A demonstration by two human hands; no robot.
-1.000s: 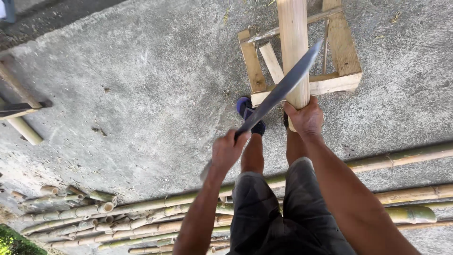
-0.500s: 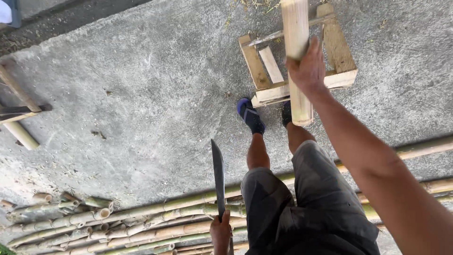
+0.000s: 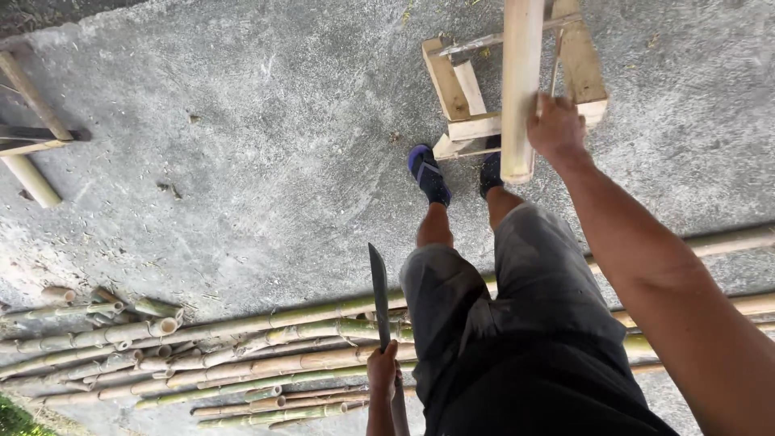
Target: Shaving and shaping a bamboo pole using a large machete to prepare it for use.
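Note:
My right hand (image 3: 555, 127) grips a thick pale bamboo pole (image 3: 521, 81) that stands nearly upright, its lower end just above my feet (image 3: 428, 173). The pole leans against a wooden frame stand (image 3: 464, 101) on the concrete. My left hand (image 3: 382, 370) hangs low beside my left leg and holds a long dark machete (image 3: 379, 295) by its handle, blade pointing forward and up, away from the pole. I stand in grey shorts and dark blue shoes.
A row of long bamboo poles (image 3: 242, 355) lies on the concrete behind my legs, with cut stubs (image 3: 153, 311) at the left. Another wooden frame and a bamboo piece (image 3: 31, 173) sit at the far left. Grass shows at the bottom left corner.
My left hand swung the machete away from the pole and down to my left side. My right hand shifted higher up the pole, which stays against the stand.

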